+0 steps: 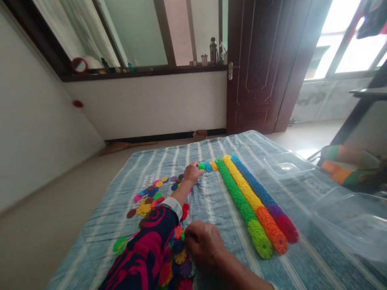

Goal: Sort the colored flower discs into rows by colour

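Note:
My left hand (193, 172) reaches out over the striped bed cover (208, 197), its fingers pinched on a green disc (201, 166). Right of that disc lie a blue disc (208, 167) and an orange-yellow disc (214, 166) in a row. My right hand (205, 243) is curled closed beside the pile of coloured discs (180, 257); whatever its fingers may hold is hidden. Three long rolls of stacked discs lie side by side to the right: a green roll (237, 197), a yellow and orange roll (248, 191), and a blue, purple and red roll (256, 185).
Scattered discs (145, 208) lie left of my left forearm. Two clear plastic containers, one farther back (287, 165) and one nearer (353, 213), are at the right. A chair with colourful cloth (338, 167) stands beyond the bed's right edge. A dark red door (260, 68) is behind.

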{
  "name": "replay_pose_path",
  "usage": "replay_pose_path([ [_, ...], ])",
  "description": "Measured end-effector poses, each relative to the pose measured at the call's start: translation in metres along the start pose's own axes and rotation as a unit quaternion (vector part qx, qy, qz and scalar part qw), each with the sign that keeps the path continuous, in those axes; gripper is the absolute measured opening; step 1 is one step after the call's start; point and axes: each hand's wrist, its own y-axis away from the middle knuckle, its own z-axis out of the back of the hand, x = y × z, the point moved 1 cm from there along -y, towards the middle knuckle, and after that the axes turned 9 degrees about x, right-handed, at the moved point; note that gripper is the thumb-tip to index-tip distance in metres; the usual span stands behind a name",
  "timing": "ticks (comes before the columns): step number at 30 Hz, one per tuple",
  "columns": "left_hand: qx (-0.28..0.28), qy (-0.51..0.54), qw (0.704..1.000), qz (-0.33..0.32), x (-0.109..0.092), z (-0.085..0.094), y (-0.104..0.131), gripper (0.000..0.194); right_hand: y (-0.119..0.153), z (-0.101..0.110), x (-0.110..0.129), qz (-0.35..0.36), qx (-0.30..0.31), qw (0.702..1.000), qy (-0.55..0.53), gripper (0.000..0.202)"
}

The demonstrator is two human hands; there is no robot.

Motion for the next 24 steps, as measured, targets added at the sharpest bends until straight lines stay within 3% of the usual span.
replay_pose_path([
  [14, -0.015, -0.003, 1.000, -0.014, -0.0016, -0.0042, 0.0016, 0.026, 0.0025, 0.0032, 0.0038, 0.001, -0.005, 1.000, -0.005, 0.017],
  [24, -0.005, -0.017, 0.999, -0.045, -0.0019, -0.0058, 0.0022, 0.039, 0.0026, 0.0014, 0.0024, 0.000, -0.007, 1.000, 0.001, 0.016],
])
